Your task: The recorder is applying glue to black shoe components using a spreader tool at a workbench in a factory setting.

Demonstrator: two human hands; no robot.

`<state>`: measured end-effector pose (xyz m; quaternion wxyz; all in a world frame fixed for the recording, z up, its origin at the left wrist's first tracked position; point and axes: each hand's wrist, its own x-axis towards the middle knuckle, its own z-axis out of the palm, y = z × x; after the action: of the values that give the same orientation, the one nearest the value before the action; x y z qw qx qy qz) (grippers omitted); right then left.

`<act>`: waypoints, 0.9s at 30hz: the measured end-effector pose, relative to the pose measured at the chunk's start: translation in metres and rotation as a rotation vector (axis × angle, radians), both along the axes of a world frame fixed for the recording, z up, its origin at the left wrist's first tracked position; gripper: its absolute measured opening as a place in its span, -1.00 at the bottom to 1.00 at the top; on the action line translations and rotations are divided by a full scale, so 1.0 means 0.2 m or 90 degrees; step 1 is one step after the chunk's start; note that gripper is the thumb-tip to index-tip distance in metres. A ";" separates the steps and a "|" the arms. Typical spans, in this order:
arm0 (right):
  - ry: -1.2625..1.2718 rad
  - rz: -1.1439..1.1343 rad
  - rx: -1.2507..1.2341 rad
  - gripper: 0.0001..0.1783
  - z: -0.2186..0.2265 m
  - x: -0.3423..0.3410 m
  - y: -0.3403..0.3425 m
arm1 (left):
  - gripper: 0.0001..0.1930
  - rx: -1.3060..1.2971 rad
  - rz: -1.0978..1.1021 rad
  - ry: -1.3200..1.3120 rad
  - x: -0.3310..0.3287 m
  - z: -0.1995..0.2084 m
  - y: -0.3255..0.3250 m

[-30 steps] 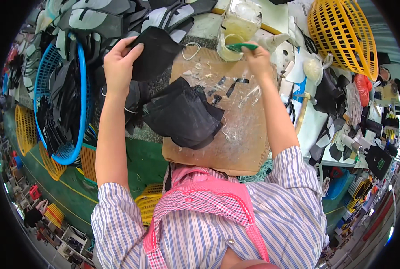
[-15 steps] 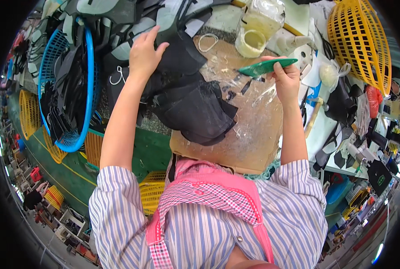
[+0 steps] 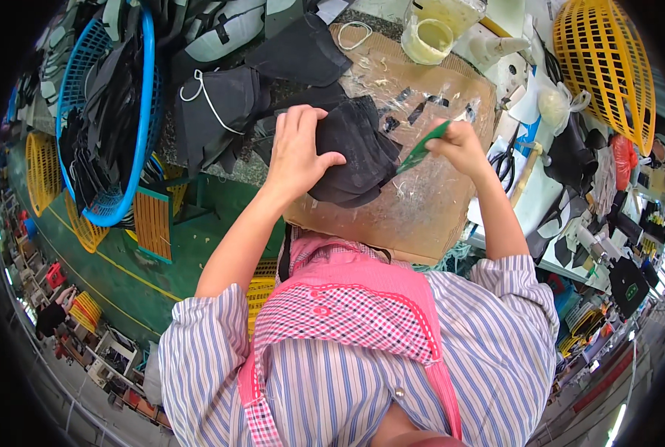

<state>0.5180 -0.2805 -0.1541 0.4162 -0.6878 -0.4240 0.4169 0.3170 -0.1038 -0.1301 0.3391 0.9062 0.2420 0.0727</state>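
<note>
My left hand lies on the left side of a stack of black, flat cut pieces, thumb apart from the fingers. The stack spreads in a fan over the left part of a glue-stained cardboard sheet. In my right hand is a thin green scraper, its lower tip at the stack's right edge. Whether the tip touches the pieces I cannot tell. Small black scraps stick to the cardboard beyond the scraper.
Beyond the cardboard stands a plastic jug with pale glue. A blue basket of black pieces is at left, a yellow basket at far right. Scissors and a hammer lie right. String-tied black pieces lie left.
My left hand has come down from the far pieces onto the black stack. My right hand has lowered the green scraper toward the stack's right edge, tilting its tip downward.
</note>
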 end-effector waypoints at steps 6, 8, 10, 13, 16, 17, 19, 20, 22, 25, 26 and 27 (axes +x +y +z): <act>-0.014 -0.474 0.348 -0.93 0.03 0.17 0.18 | -0.76 0.184 -0.153 -0.206 -0.03 0.07 -0.04; -0.116 -0.540 0.384 -0.90 -0.06 0.27 0.27 | -0.76 0.074 -0.175 -0.175 -0.07 0.16 -0.06; -0.374 -0.442 0.214 -0.87 -0.21 0.36 0.28 | -0.75 0.097 -0.056 -0.184 -0.07 0.33 0.00; -0.187 -0.492 0.233 -0.85 -0.16 0.50 0.25 | -0.86 0.091 0.278 -0.486 -0.02 0.53 0.11; -0.160 -0.642 0.274 -0.87 -0.09 0.50 0.16 | -0.83 0.389 0.005 -0.290 -0.06 0.45 0.09; -0.122 -0.602 0.217 -0.88 -0.10 0.48 0.13 | -0.85 0.441 -0.074 -0.214 -0.06 0.36 0.03; -0.009 -0.491 0.167 -0.89 -0.05 0.36 0.15 | -0.84 0.402 -0.155 -0.065 -0.15 0.10 -0.09; 0.061 -0.436 0.163 -0.89 0.01 0.26 0.15 | -0.81 0.383 -0.142 -0.078 -0.18 0.02 -0.14; 0.180 -0.370 0.179 -0.90 0.09 0.01 0.21 | -0.79 0.363 -0.128 -0.087 -0.21 -0.02 -0.17; 0.216 -0.217 0.148 -0.91 0.02 -0.16 0.34 | -0.77 0.342 -0.149 -0.129 -0.19 -0.06 -0.14; 0.146 -0.264 0.209 -0.91 0.02 -0.14 0.40 | -0.77 0.339 -0.155 -0.139 -0.16 -0.07 -0.13; 0.075 -0.309 0.271 -0.91 0.02 -0.12 0.43 | -0.77 0.336 -0.161 -0.149 -0.15 -0.07 -0.12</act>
<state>0.4933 -0.1936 -0.1508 0.6619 -0.6409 -0.3005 0.2466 0.2876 -0.1286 -0.1433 0.1241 0.9714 0.0592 0.1938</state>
